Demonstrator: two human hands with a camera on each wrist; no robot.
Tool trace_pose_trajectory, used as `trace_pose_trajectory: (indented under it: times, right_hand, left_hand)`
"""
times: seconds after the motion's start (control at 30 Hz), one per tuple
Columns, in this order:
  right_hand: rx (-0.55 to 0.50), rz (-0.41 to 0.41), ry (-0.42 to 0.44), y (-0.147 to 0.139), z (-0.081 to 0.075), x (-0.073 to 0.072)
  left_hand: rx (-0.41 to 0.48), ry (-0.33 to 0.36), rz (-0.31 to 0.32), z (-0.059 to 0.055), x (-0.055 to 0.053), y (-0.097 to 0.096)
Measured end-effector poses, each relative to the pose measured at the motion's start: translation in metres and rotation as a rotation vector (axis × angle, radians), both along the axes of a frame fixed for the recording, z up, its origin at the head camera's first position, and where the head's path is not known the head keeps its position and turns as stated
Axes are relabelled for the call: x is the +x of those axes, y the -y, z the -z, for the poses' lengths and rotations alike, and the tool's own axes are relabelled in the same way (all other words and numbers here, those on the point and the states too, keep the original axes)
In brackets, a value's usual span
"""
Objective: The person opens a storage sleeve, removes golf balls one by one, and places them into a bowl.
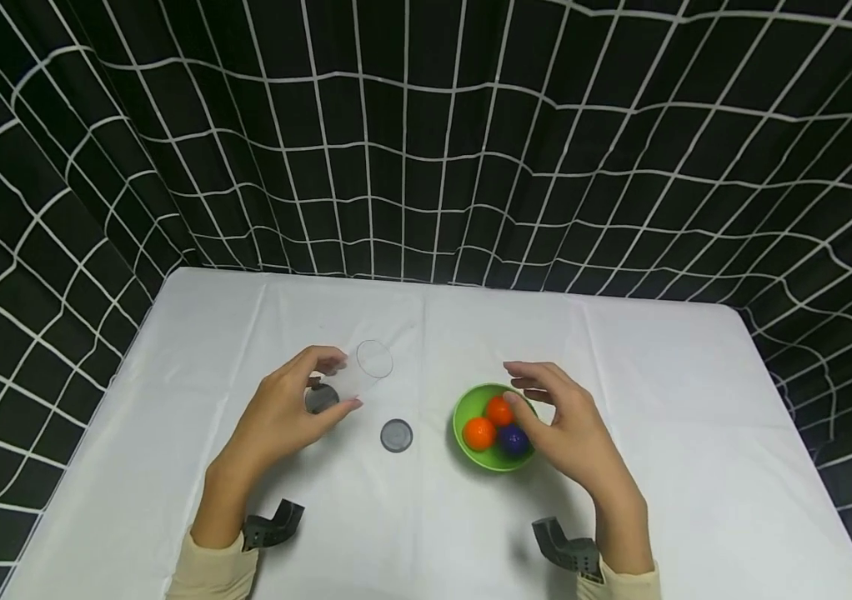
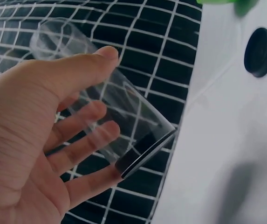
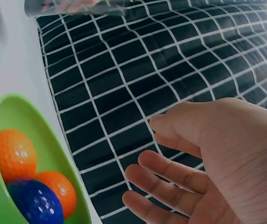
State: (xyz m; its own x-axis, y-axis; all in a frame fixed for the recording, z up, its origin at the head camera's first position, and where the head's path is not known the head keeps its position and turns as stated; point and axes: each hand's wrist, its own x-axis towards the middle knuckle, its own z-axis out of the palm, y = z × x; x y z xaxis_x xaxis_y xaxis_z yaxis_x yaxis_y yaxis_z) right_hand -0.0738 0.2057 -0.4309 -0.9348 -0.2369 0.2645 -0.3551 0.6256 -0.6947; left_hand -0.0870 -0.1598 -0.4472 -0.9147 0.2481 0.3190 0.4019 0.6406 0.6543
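My left hand (image 1: 285, 406) holds a clear tube (image 2: 140, 114) with a dark cap on its bottom end. In the left wrist view the thumb crosses the front of the tube and the fingers bend behind it; the tube leans and its capped end is off the table. My right hand (image 1: 572, 425) hovers at the right side of a green bowl (image 1: 461, 410), fingers relaxed and holding nothing. In the bowl lie two orange golf balls (image 3: 16, 156) and a dark blue golf ball (image 3: 35, 203). A round dark lid (image 1: 396, 435) rests on the table between the hands.
A white cloth (image 1: 681, 467) covers the table. Black curtains with a white grid (image 1: 426, 167) rise behind it and at both sides. Each wrist carries a dark camera mount, the left one (image 1: 273, 525) and the right one (image 1: 564, 546).
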Motion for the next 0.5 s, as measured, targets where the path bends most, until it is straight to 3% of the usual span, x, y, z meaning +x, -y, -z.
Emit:
trace_pose_trajectory:
  times: [0.23,0.5]
  right_hand:
    - [-0.019,0.037,-0.01,-0.0083,0.0057,-0.0006]
    - [-0.032,0.014,0.011,-0.0072,0.0089,-0.0038]
  left_hand:
    - [0.063,0.093,-0.014,0.0064,-0.0008,0.0098]
    - [0.058,0.144,-0.02,0.01,-0.0052,0.0106]
